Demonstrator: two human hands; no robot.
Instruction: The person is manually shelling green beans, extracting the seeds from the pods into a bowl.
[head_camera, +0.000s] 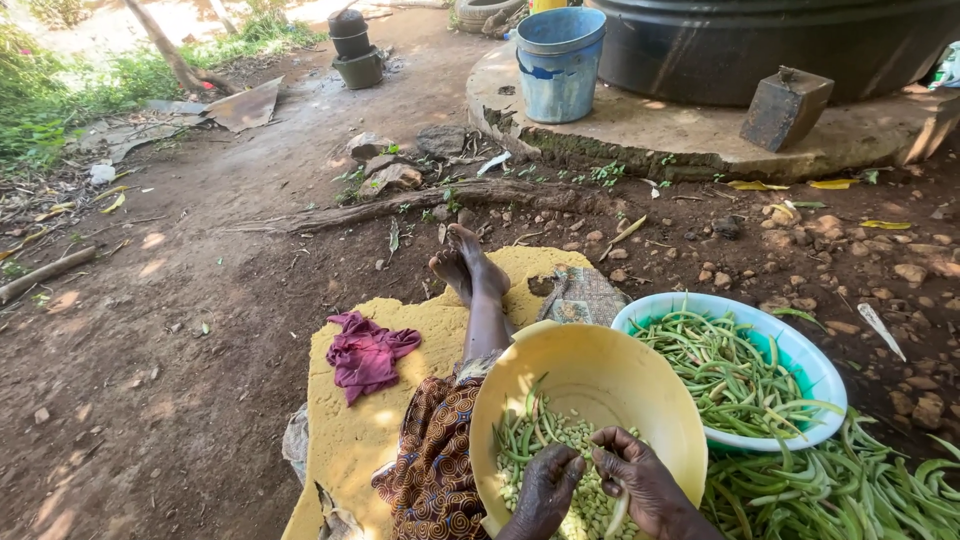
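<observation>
Your left hand (548, 485) and right hand (640, 480) meet at the bottom centre of the frame, fingers pinched together on a slim pale green bean pod (617, 510) over the round yellow plastic basin (600, 375) on your lap. Smooth pale shelled beans (575, 435) and a few glossy pods lie inside. Right of it, a turquoise plastic bowl (825, 375) brims with long green pods (730, 375), with more heaped on the soil. Lower left, a rough yellow mat (350, 420) carries a crumpled purple cloth (367, 352).

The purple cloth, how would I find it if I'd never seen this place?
Find the yellow mat spread on the bare dirt, where a person sits with legs stretched out. The purple cloth lies crumpled on it, left of the legs. It is the only purple thing; the yellow bowl of shelled beans sits on the other side.
</observation>
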